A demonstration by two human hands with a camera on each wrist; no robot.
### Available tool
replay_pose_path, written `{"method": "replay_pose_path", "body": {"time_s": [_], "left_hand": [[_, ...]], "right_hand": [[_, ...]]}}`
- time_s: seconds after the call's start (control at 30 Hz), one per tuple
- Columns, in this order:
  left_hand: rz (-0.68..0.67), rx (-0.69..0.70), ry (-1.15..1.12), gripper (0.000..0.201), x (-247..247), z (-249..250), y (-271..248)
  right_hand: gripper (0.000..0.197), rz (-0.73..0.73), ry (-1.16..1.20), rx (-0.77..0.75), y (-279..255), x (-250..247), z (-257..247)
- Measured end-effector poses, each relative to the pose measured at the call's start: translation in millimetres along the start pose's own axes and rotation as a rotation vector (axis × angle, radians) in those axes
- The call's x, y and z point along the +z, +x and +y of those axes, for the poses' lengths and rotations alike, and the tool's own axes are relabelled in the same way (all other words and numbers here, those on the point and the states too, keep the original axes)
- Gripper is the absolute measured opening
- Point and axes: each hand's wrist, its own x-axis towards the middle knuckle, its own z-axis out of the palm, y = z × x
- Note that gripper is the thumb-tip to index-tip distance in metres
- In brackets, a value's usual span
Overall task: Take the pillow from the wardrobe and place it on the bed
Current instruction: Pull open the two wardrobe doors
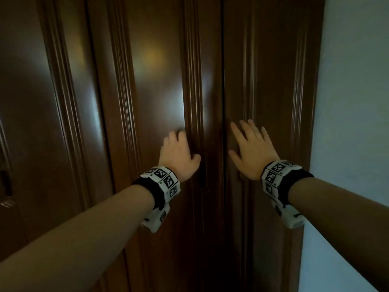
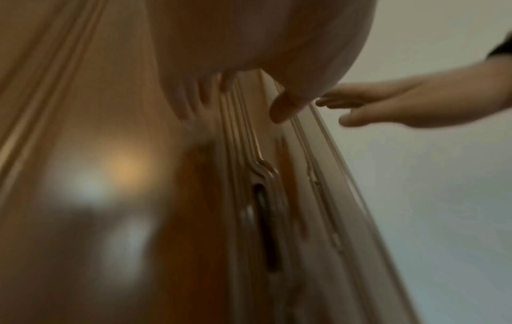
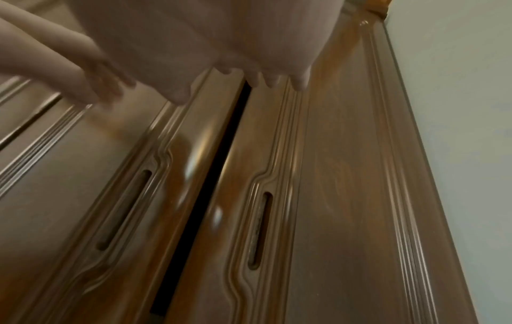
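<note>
Dark brown wardrobe doors fill the head view, the left door (image 1: 155,91) and right door (image 1: 271,81) meeting at a seam (image 1: 223,102). My left hand (image 1: 179,152) rests with straight fingers on the left door's moulding beside the seam. My right hand (image 1: 250,148) is spread flat against the right door just past the seam. The right wrist view shows a narrow dark gap (image 3: 210,175) between the doors, with a slot handle on each side: one on the left door (image 3: 124,208), one on the right door (image 3: 260,230). No pillow or bed is in view.
A pale wall (image 1: 353,102) runs along the wardrobe's right side. Another dark door panel (image 1: 31,102) stands further left, with some hardware at the frame's left edge (image 1: 6,186).
</note>
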Motion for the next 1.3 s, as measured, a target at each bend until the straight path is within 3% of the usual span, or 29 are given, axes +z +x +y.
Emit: {"method": "replay_pose_path", "body": {"time_s": [0.13,0.23,0.4,0.47,0.67,0.9,1.17,1.3], "left_hand": [[-0.347,-0.26,-0.467,0.066,33,9,-1],[-0.423,-0.4,-0.587,0.073,61,17,-4],[-0.344,-0.452,-0.614,0.085,81,38,-4],[-0.308,-0.469,-0.623,0.088,85,44,-4],[-0.228,-0.506,-0.573,0.083,99,53,-5],[-0.147,-0.508,-0.502,0.083,112,61,-4],[-0.126,-0.542,-0.523,0.092,116,64,-7],[-0.16,-0.559,-0.614,0.091,110,63,-8]], "right_hand": [[0.089,-0.043,-0.012,-0.045,-3,9,4],[0.091,-0.059,0.019,-0.097,-8,24,6],[0.089,-0.082,0.086,-0.127,-16,51,12],[0.09,-0.137,0.145,-0.072,-21,64,16],[0.095,-0.26,0.759,0.447,-21,95,21],[0.084,-0.221,0.986,0.644,-2,111,19],[0.076,-0.088,1.01,0.667,-3,123,12],[0.074,-0.089,1.052,0.659,3,119,8]]}}
